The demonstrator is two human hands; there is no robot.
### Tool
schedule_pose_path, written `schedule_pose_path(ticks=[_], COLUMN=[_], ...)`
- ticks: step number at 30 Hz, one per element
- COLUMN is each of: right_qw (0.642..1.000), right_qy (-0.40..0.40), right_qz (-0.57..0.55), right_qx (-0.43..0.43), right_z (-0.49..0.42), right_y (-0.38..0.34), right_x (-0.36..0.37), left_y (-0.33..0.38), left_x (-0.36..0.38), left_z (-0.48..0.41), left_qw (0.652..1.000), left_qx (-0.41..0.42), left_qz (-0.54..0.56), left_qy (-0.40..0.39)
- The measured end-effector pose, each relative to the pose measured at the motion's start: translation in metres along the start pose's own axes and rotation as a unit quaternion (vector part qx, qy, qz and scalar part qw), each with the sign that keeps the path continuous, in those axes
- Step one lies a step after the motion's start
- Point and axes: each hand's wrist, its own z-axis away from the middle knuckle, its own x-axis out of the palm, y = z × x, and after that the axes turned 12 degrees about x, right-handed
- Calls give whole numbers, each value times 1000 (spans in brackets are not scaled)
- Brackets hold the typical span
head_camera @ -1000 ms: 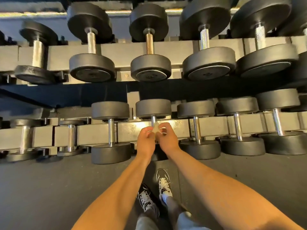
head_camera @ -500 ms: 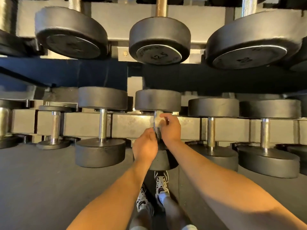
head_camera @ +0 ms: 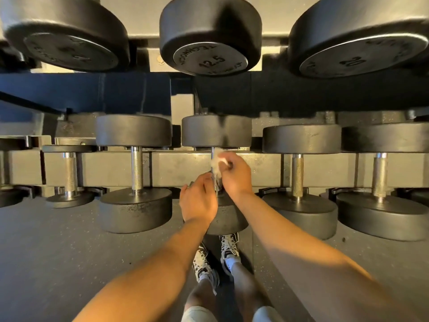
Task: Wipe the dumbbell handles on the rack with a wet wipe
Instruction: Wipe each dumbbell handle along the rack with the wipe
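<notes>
A black dumbbell [head_camera: 216, 131] lies on the lower rack shelf, straight ahead of me, its chrome handle [head_camera: 212, 152] mostly covered by my hands. My right hand [head_camera: 235, 176] grips a white wet wipe [head_camera: 217, 159] wrapped round the upper part of that handle. My left hand [head_camera: 198, 201] is curled at the handle's lower end, just above the near weight head [head_camera: 228, 219]; whether it grips the handle or the wipe's end I cannot tell.
More dumbbells lie on the lower shelf: one to the left [head_camera: 134, 173], two to the right [head_camera: 299, 180] [head_camera: 380, 182], a small one further left [head_camera: 69, 173]. Large heads of the upper shelf [head_camera: 210, 36] hang overhead. The grey rack beam [head_camera: 181, 168] runs across. Dark floor and my shoes [head_camera: 228, 249] are below.
My head has come closer and lower to the lower shelf. Both hands went from holding the wipe in front of the handle to wrapping it on the handle; the right hand moved up it.
</notes>
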Motion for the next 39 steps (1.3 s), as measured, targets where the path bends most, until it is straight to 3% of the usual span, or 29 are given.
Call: schedule_pose_path(ticks=[3, 9, 12, 18, 21, 25, 27, 31, 34, 39], right_qw=[999, 991, 996, 1000, 994, 959, 967, 999, 999, 976], right_qy=[10, -43, -57, -5, -55, -136, -128, -10, -7, -99], right_qz=[-24, 117, 58, 23, 84, 243, 216, 47, 24, 181], right_qx=[25, 57, 44, 5, 34, 44, 39, 19, 48, 69], right_z=[-4, 14, 7, -4, 12, 20, 17, -4, -5, 19], right_y=[-11, 14, 2, -15, 7, 17, 6, -24, -27, 6], right_x=[12, 5, -4, 1, -2, -13, -18, -17, -3, -5], left_y=[-4, 0, 1, -3, -2, 0, 2, -1, 0, 0], left_x=[2, 1, -1, 1, 1, -1, -3, -1, 0, -1], left_z=[-2, 0, 0, -3, -2, -1, -1, -1, 0, 2], left_qw=[1000, 1000, 1000, 999, 999, 999, 999, 999, 999, 998], left_qx=[5, -2, -6, -15, -21, -11, -11, -11, -14, -26], left_qz=[-3, -5, -13, 33, 42, 48, 40, 42, 43, 50], left_qy=[-10, -4, -9, -2, -3, -5, -9, -6, -1, -1])
